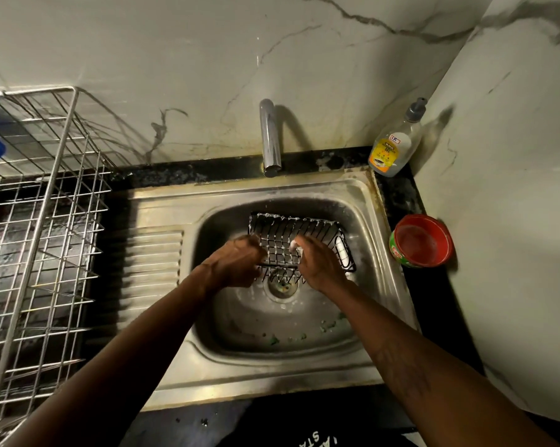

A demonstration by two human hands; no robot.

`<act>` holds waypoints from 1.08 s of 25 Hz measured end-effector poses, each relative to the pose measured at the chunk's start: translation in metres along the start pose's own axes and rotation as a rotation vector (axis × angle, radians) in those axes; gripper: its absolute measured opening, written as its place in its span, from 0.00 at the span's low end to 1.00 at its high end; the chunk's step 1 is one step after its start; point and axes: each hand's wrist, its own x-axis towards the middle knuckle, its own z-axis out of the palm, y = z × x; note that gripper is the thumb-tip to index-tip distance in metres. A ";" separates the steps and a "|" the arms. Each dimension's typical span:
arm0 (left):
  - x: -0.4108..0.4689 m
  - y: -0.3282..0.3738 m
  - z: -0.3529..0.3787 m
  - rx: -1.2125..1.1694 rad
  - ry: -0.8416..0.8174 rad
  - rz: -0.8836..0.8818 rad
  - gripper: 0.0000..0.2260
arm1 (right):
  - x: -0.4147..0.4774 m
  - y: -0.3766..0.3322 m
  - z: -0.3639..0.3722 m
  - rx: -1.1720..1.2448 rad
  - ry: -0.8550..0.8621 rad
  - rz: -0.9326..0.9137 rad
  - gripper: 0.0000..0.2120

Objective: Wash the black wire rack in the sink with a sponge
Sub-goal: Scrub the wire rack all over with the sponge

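Black wire rack [285, 233] is inside the basin of the steel sink [352, 188], tilted, its near edge raised over the drain [282, 285] and its far rim, lined with white suds, close under the basin's back wall. The rack's right end lies near the right basin wall; open basin floor remains on the near side and to the left, with green specks scattered there. Left hand [236, 262] has its fingers curled round the rack's near-left edge, holding it up. Right hand [320, 262] is closed round a sponge [294, 246], of which only a foamy white bit shows, pressed onto the rack's grid. The tap [270, 137] stands behind the sink, spout over the back rim. On the black table [401, 195] at the right stand a dish gel bottle [394, 143] in the corner and a red tub [422, 240] just beside the sink's edge. A steel wire dish drainer [46, 221] occupies the left side.
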 end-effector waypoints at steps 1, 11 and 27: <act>-0.001 -0.003 0.010 0.044 -0.042 -0.005 0.11 | -0.001 0.003 0.003 0.003 -0.015 0.035 0.15; 0.032 0.002 0.029 0.019 -0.105 -0.040 0.08 | 0.006 0.015 0.013 0.203 0.096 0.334 0.12; 0.110 0.145 -0.061 -0.442 0.377 0.059 0.09 | -0.045 0.055 -0.098 0.179 0.739 0.184 0.12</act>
